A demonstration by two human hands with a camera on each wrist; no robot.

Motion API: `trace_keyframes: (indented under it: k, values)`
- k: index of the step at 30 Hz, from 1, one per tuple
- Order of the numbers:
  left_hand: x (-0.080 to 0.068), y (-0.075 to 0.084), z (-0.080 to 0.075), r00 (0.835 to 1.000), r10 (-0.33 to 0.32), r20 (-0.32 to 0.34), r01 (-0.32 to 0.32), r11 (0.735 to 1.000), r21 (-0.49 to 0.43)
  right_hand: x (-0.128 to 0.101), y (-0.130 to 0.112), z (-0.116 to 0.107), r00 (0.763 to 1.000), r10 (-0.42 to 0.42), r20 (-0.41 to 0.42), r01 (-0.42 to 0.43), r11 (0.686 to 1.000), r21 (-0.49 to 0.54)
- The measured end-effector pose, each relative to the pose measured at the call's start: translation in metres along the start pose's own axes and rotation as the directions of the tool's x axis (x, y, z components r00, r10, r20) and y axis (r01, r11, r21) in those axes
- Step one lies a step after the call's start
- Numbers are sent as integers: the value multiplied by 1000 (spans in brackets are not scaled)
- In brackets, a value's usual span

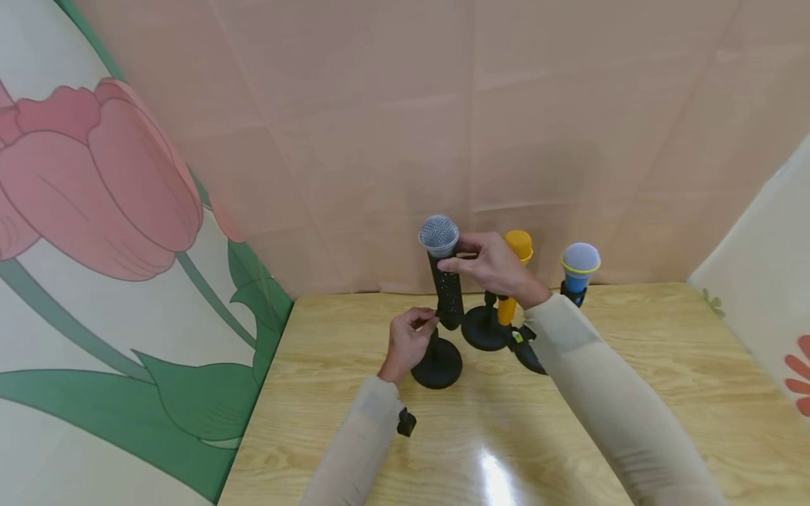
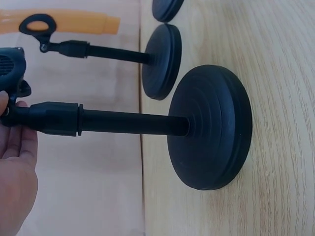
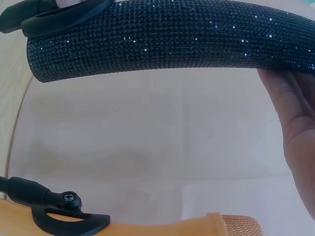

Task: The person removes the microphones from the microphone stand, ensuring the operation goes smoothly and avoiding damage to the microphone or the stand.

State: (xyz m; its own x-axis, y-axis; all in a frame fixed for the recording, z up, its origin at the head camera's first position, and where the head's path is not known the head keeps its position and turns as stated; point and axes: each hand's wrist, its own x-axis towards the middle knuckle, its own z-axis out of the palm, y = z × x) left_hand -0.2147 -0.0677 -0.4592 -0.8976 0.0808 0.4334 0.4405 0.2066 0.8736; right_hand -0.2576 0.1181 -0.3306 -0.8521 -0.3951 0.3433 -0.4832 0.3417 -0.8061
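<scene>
A black, glittery microphone [image 1: 446, 284] with a silver mesh head leans slightly above its round-based black stand [image 1: 438, 367]. My right hand [image 1: 493, 263] grips it just under the head; the right wrist view shows fingers [image 3: 290, 105] against the sparkling handle [image 3: 167, 37]. The handle's lower end sits in the stand's holder ring [image 3: 69, 17]. At the top of the stand, my left hand [image 1: 408, 341] pinches the joint under the holder. In the left wrist view the stand's pole [image 2: 133, 122] rises from its base [image 2: 209, 128], and only part of the holder shows.
Just right stands a yellow microphone [image 1: 519, 244] on a second black stand [image 1: 484, 330]. Farther right is a blue microphone [image 1: 576, 275] with a pale head, its stand partly behind my right sleeve. A pink cloth wall [image 1: 380, 140] rises behind the wooden table [image 1: 329, 351].
</scene>
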Motion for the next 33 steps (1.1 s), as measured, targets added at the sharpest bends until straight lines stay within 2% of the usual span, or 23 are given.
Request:
trace_keyframes:
  k: [12,33]
  values:
    - [0,0,0,1000,1,-2,-1,1000,-5,3,-8,-5,999,-36,20,36,999,11]
    - [-2,5,-2,999,-41,14,41,999,-7,2,-14,-9,998,36,45,-37,999,13]
